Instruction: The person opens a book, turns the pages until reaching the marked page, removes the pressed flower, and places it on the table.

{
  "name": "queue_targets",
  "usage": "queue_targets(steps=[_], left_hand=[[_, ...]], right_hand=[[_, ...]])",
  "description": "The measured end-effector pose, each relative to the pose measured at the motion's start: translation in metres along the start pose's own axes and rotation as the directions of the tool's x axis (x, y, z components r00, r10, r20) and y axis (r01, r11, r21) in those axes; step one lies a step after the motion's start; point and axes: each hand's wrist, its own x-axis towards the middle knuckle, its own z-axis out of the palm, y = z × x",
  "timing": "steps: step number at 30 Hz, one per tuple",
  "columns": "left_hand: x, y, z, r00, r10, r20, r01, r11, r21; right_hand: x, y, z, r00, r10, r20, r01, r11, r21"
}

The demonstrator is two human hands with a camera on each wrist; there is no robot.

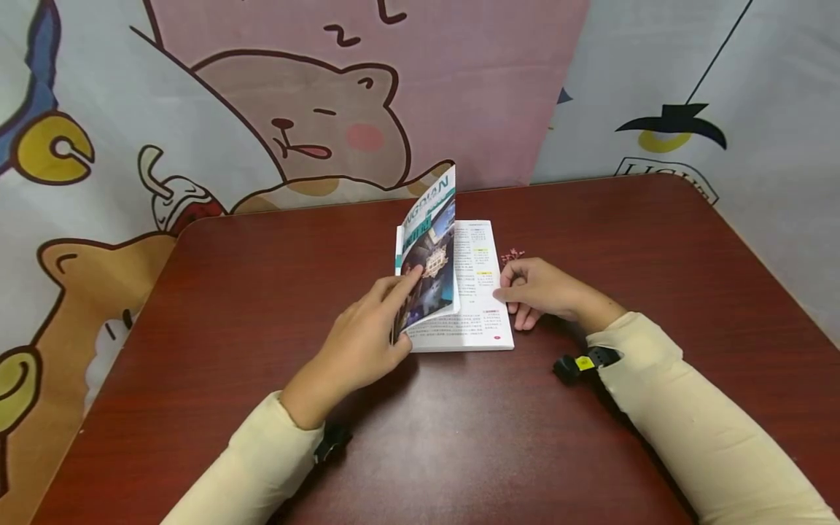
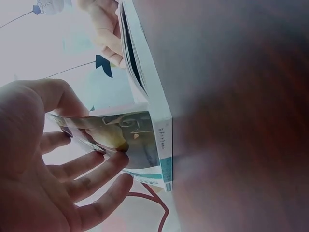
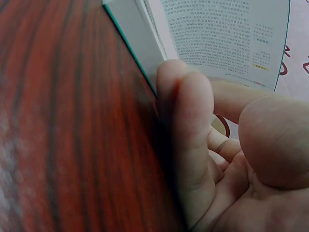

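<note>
A paperback book (image 1: 475,292) lies in the middle of the dark red table (image 1: 230,292), partly opened. My left hand (image 1: 403,310) pinches the glossy teal front cover (image 1: 429,248) with several pages and holds them raised on edge; in the left wrist view the cover (image 2: 125,135) sits between thumb and fingers (image 2: 91,166). My right hand (image 1: 518,288) rests at the book's right edge, fingers curled, thumb on the printed page. In the right wrist view a curled finger (image 3: 188,125) lies against the corner of the book (image 3: 217,34).
A small pink sprig-like thing (image 1: 512,255) lies on the table just beyond my right hand. A cartoon-printed cloth (image 1: 315,117) hangs behind the table's far edge. Black wrist cameras (image 1: 580,364) sit on both cream sleeves.
</note>
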Motion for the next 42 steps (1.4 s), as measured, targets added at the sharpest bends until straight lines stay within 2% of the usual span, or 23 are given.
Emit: queue_targets(steps=[12,16,24,30,39,42], left_hand=[[0.005,0.009,0.005,0.999,0.027,0.025,-0.029,0.997,0.074],[0.006,0.011,0.006,0.998,0.055,0.020,-0.056,0.994,0.090],[0.007,0.012,0.009,0.992,0.120,0.049,-0.125,0.984,0.127],[0.008,0.012,0.011,0.988,0.145,0.054,-0.152,0.976,0.154],[0.010,0.012,0.014,0.981,0.155,0.119,-0.176,0.965,0.193],[0.011,0.012,0.015,0.977,0.175,0.121,-0.197,0.959,0.205]], right_hand=[[-0.001,0.001,0.000,1.000,-0.007,0.002,0.007,1.000,0.009],[-0.001,0.003,-0.001,1.000,-0.015,0.007,0.015,1.000,0.017],[-0.003,0.003,-0.002,0.999,-0.033,0.030,0.033,0.999,0.020],[-0.008,-0.002,-0.005,0.998,-0.037,0.051,0.037,0.999,0.006],[-0.012,-0.005,-0.012,0.999,-0.032,0.029,0.032,0.999,0.003],[-0.013,-0.006,-0.014,0.999,-0.035,0.023,0.035,0.999,0.013]])
